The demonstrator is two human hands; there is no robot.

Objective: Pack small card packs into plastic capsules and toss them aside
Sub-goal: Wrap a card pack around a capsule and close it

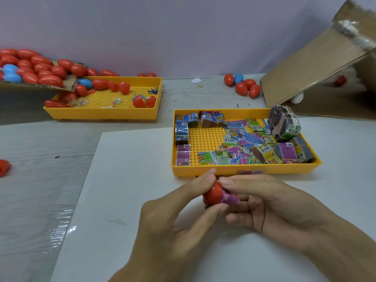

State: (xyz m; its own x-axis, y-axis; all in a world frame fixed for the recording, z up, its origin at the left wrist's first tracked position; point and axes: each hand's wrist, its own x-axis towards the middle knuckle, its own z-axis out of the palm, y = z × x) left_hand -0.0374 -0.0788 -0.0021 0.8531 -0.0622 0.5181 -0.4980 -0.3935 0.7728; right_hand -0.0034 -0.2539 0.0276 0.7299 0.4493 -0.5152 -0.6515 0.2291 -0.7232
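Capsule [212, 193], red, pinched by left hand [177, 216] w/ right hand [270, 206] apparently gripping purple pack [230, 198] into it.

We see only part of the red capsule [212, 193]; fingers cover the rest. The purple card pack [230, 198] is half inside it. Far right, the cardboard box [317, 64] is cut off, its print unreadable.
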